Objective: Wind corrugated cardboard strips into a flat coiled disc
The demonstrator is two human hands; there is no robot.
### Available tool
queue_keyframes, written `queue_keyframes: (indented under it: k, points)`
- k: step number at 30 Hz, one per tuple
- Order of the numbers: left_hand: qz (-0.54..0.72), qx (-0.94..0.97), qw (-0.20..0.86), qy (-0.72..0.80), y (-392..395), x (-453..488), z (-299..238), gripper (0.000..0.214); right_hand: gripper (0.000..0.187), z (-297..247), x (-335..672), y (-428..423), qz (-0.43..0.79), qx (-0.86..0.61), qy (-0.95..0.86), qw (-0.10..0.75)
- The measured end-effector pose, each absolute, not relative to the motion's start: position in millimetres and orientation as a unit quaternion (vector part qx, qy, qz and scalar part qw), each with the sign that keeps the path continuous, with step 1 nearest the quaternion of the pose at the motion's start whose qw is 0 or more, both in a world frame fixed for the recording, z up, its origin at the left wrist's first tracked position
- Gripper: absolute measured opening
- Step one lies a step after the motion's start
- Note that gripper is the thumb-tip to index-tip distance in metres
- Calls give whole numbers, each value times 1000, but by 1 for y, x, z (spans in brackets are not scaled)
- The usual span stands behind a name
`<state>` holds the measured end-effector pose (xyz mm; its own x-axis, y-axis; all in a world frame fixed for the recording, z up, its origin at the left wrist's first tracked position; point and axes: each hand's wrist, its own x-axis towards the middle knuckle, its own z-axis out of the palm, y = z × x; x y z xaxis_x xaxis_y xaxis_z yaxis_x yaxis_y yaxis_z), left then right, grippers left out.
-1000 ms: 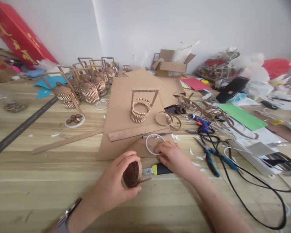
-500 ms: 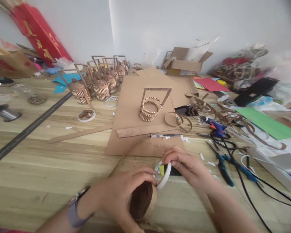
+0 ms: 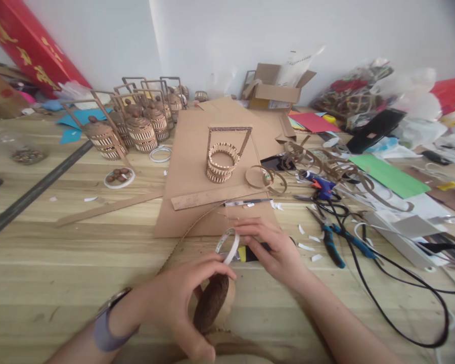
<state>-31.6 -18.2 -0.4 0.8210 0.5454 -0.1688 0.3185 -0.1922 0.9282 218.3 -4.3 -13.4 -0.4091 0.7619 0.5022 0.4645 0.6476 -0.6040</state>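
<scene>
My left hand (image 3: 170,298), with a watch on its wrist, is curved around a brown, round coiled piece (image 3: 211,303) with a paler side wall. Its fingers lie over the top of that piece, and its thumb is low at the front. A narrow white ring (image 3: 233,248) stands on edge just above the brown piece, close to the left fingertips. The fingers of my right hand (image 3: 271,247) pinch the ring at its upper right. Behind the right hand lies a yellow and black tool (image 3: 246,254), partly covered.
A small woven basket with a square handle (image 3: 222,164) stands on a cardboard sheet (image 3: 185,146). Several lidded baskets (image 3: 142,134) are at the back left. To the right lie a glue gun (image 3: 320,184), pliers (image 3: 331,242), black cables (image 3: 367,288) and curled brown strips (image 3: 311,156).
The white ring and my right hand have moved left relative to the table, and the ring's opening shows more. The brown piece looks turned more edge-on. The view has shifted right.
</scene>
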Motion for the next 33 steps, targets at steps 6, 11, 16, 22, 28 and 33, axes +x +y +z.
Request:
queue_keyframes:
  k: [6, 11, 16, 22, 28, 33]
  points:
    - [120, 787, 523, 305, -22, -30, 0, 85, 20, -12, 211, -10, 102, -379, -824, 408]
    - [94, 804, 478, 341, -23, -26, 1, 87, 11, -12, 208, -14, 124, -403, -799, 430]
    - [110, 815, 420, 383, -23, -23, 1, 87, 12, -8, 208, -18, 96, -390, -802, 443]
    - [102, 812, 381, 430, -23, -18, -1, 82, 28, -7, 212, -18, -11, -469, -748, 470]
    - [89, 820, 372, 426, -25, -13, 0, 82, 16, -16, 199, -23, -163, -399, -811, 395]
    - [91, 833, 375, 396, -26, -11, 1, 85, 21, -17, 192, -23, -182, -354, -859, 321]
